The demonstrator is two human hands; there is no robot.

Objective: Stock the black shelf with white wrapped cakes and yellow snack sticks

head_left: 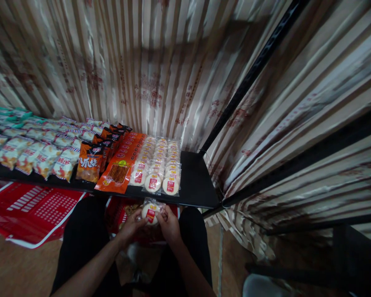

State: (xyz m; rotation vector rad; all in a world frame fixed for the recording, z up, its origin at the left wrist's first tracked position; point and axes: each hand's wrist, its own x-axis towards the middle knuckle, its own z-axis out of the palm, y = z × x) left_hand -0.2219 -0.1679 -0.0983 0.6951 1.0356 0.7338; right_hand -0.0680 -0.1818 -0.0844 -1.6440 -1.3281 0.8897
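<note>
A small clear packet with a round pale cake and a red label is held low, just below the shelf's front edge. My left hand grips its left side and my right hand grips its right side, fingers curled on the wrapper. Right above, on the black shelf, stand rows of the same round cake packets. Left of them lies a row of flat orange packets.
Further left on the shelf sit dark orange snack bags and several white and red bags. A red basket lies on the floor at left. Striped curtain hangs behind; a black frame post rises at right.
</note>
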